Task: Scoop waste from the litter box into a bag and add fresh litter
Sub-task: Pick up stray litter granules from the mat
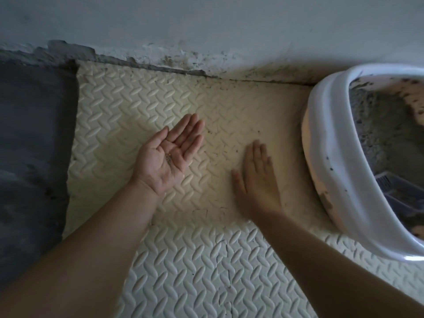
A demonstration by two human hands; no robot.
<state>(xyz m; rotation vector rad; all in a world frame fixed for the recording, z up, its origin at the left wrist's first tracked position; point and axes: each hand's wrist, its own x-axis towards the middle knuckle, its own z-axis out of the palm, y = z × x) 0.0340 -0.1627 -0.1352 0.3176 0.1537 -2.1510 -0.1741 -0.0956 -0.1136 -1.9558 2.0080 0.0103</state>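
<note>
Left hand point(165, 161): palm up, fingers loosely apart, cradling a few dark grains point(168, 157).
Right hand point(258, 182): flat on the mat point(183, 260), fingers straight, gripping nothing.
Litter box point(330, 171): at the right, grey litter inside, scoop point(394, 193) at its near end.
Progress: seemingly tidying stray grains; no bag in sight, refill unclear.

Cream diamond-plate mat point(206, 260), white litter box point(330, 143) holding grey litter point(376, 134), dark grey floor point(27, 138)
</note>
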